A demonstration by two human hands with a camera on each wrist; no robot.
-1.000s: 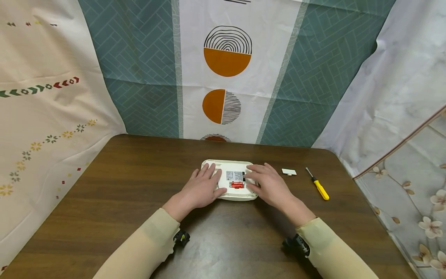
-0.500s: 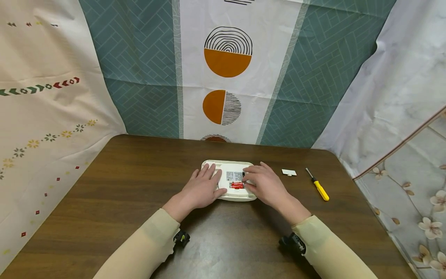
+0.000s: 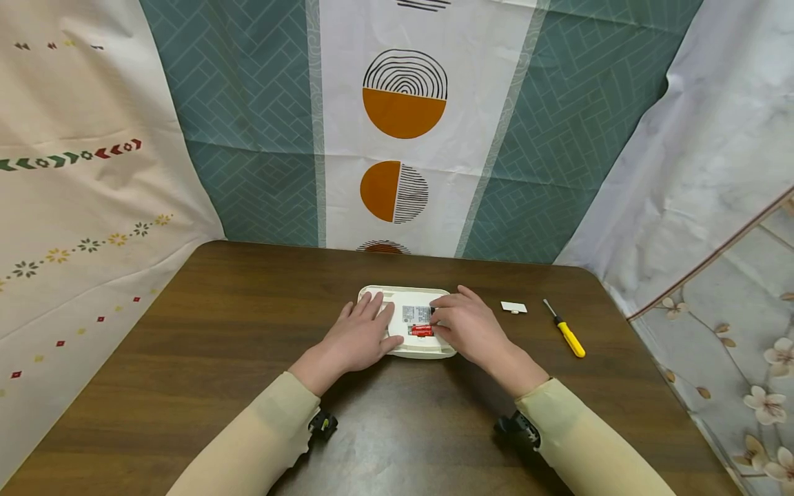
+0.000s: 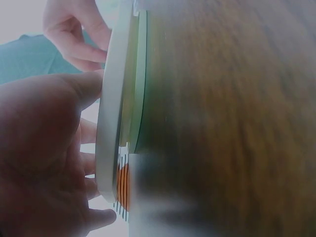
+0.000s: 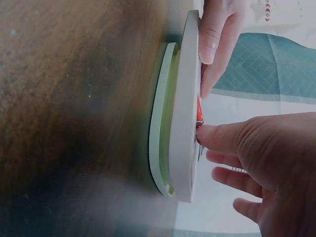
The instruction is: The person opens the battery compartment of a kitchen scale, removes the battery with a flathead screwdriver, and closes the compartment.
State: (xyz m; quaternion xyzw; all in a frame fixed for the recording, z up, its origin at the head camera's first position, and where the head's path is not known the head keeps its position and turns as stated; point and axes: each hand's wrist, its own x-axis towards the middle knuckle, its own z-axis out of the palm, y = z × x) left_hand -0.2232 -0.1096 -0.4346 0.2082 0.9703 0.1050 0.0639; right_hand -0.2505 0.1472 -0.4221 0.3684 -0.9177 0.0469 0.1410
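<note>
Right grip at a red battery, left grip spread across a white battery-powered device.
Of the left grip, fingers straight and fanned apart over the device's left end. Of the right, thumb touching the battery's right end, with two fingertips just beside; cannot tell whether pinching or merely pressing. Near the middle of the bench's far edge: the device, long sides along that edge, with a printed label beside the battery. Inside a recess there, the battery, lying lengthwise. Toward the bench's far right corner: a small white battery cover, tab facing the near edge, then a yellow-handled screwdriver, tip toward the far edge.
</note>
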